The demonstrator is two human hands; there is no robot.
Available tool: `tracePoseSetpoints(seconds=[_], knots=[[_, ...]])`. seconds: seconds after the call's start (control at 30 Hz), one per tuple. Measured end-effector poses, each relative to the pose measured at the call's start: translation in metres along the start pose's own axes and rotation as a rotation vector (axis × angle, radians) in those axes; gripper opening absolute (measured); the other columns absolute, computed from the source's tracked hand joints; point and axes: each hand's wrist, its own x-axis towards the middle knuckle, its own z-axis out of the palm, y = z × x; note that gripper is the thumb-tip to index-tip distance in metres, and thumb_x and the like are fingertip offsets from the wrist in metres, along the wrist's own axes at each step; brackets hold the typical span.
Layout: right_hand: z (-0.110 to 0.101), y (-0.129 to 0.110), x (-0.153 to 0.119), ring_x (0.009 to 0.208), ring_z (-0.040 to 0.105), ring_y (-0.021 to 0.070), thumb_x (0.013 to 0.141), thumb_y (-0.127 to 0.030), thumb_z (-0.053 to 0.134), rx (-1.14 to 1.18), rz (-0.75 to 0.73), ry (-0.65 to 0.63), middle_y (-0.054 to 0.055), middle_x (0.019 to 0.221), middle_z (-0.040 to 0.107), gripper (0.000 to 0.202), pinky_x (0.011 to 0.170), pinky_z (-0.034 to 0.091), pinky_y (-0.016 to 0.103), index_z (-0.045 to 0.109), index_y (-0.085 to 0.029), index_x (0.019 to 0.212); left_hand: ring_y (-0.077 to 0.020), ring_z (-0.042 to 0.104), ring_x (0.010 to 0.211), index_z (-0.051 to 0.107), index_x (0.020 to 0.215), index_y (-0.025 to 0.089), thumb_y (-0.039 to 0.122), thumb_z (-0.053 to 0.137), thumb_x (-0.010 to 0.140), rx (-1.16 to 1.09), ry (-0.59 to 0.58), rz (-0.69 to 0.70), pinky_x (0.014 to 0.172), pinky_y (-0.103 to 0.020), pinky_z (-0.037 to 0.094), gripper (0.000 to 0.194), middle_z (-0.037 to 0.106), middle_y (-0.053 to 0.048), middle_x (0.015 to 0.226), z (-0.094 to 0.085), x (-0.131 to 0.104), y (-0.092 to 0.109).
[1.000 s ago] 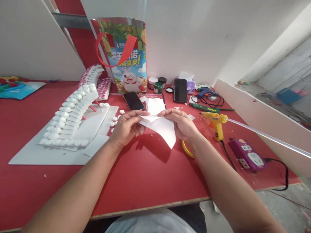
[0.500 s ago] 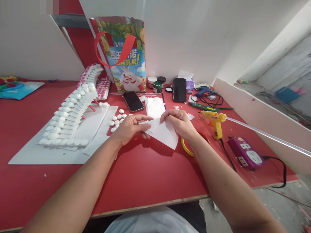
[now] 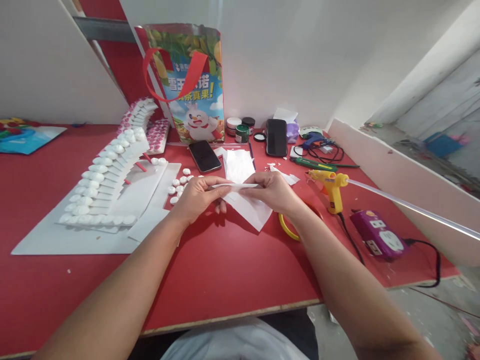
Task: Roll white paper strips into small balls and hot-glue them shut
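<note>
A sheet of white paper (image 3: 250,209) is held between both hands above the red table, its upper edge folded over and a corner hanging down. My left hand (image 3: 200,196) pinches the left end of the fold between thumb and fingers. At the fold's right end, my right hand (image 3: 272,189) pinches the paper too. Just behind lies a stack of white paper pieces (image 3: 239,165). Several small white rounded pieces (image 3: 176,189) lie left of my left hand. Beside my right forearm is a yellow ring-shaped handle (image 3: 287,229), partly hidden.
To the left, a curved white model (image 3: 93,185) edged with white pieces stands on a white board (image 3: 37,240). A yellow glue gun (image 3: 330,187) and a purple power strip (image 3: 378,235) are at right. Phones (image 3: 204,156), paint jars (image 3: 242,133) and a gift bag (image 3: 198,100) are behind.
The paper's upper edge has been folded over, and both hands now pinch along that fold. My right hand has moved slightly down. The camera view has shifted a little.
</note>
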Motion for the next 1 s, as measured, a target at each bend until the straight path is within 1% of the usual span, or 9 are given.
tracePoseSetpoints(seconds=[0.1,0.2,0.37,0.5,0.63,0.73,0.87,0.93,1.0], knots=[[-0.004,0.001,0.001,0.058,0.056,0.0117,0.072,-0.032,0.079,0.096,-0.043,0.004,0.0,0.067,0.071,0.021,0.053,0.04,0.026,0.082,-0.017,0.086,-0.0133,0.066,0.048,0.083,0.1,0.014,0.025,0.076,0.081,-0.14,-0.009,0.061,0.049,-0.02,0.051,0.023,0.071,-0.004,0.057,-0.002,0.001,0.0],[-0.008,0.003,0.001,0.063,0.062,0.0135,0.072,-0.026,0.078,0.174,-0.074,0.001,0.001,0.074,0.076,0.023,0.058,0.046,0.027,0.086,-0.022,0.093,-0.0141,0.064,0.045,0.084,0.086,0.014,0.018,0.072,0.076,-0.255,0.012,0.095,0.046,-0.022,0.05,0.016,0.07,-0.004,0.054,-0.004,0.001,0.002],[-0.015,0.004,0.002,0.069,0.069,0.0167,0.07,-0.027,0.083,0.305,-0.059,-0.063,0.005,0.077,0.079,0.009,0.064,0.053,0.029,0.085,-0.022,0.077,-0.015,0.063,0.043,0.081,0.073,0.012,0.017,0.071,0.068,-0.32,0.042,0.116,0.043,-0.023,0.048,0.012,0.069,-0.005,0.053,-0.005,0.0,0.006],[-0.028,0.0,0.0,0.068,0.069,0.0177,0.069,-0.024,0.081,0.264,-0.06,-0.154,0.006,0.073,0.078,0.007,0.067,0.053,0.03,0.083,-0.019,0.071,-0.0149,0.062,0.043,0.08,0.073,0.011,0.026,0.074,0.074,-0.272,0.036,0.134,0.044,-0.024,0.049,0.015,0.069,-0.005,0.055,-0.005,0.0,0.007],[-0.04,-0.008,-0.005,0.086,0.076,0.0231,0.071,-0.022,0.076,0.342,-0.043,-0.14,0.011,0.1,0.081,0.007,0.074,0.057,0.031,0.074,-0.016,0.068,-0.0142,0.063,0.045,0.077,0.071,0.013,0.031,0.081,0.077,-0.168,0.014,0.108,0.045,-0.024,0.05,0.02,0.069,-0.004,0.059,-0.005,0.0,0.006],[-0.037,-0.012,-0.007,0.094,0.077,0.0234,0.079,-0.034,0.078,0.437,0.009,-0.066,0.012,0.116,0.079,0.019,0.079,0.059,0.032,0.069,-0.018,0.081,-0.0154,0.065,0.049,0.078,0.073,0.014,0.037,0.081,0.079,-0.096,-0.07,0.09,0.049,-0.026,0.053,0.025,0.071,-0.005,0.062,-0.004,-0.003,0.006],[-0.019,-0.01,-0.006,0.076,0.069,0.0161,0.081,-0.054,0.08,0.172,0.111,-0.195,0.007,0.092,0.078,0.041,0.064,0.05,0.025,0.077,-0.016,0.096,-0.0157,0.067,0.05,0.079,0.078,0.014,0.039,0.081,0.082,-0.039,-0.153,0.095,0.053,-0.026,0.055,0.026,0.072,-0.006,0.063,0.0,-0.007,0.007],[-0.012,-0.008,-0.005,0.065,0.06,0.0134,0.077,-0.059,0.081,0.048,0.132,-0.261,0.003,0.075,0.071,0.045,0.056,0.042,0.024,0.078,-0.015,0.089,-0.0158,0.067,0.051,0.079,0.08,0.013,0.04,0.081,0.083,-0.034,-0.166,0.106,0.053,-0.026,0.055,0.027,0.072,-0.005,0.062,0.001,-0.006,0.007],[-0.008,-0.006,-0.005,0.059,0.053,0.0114,0.076,-0.058,0.081,0.002,0.13,-0.255,0.001,0.066,0.065,0.044,0.053,0.036,0.025,0.077,-0.014,0.081,-0.0157,0.068,0.051,0.078,0.081,0.013,0.04,0.081,0.084,-0.034,-0.171,0.111,0.053,-0.025,0.055,0.027,0.071,-0.005,0.06,0.0,-0.005,0.006]])
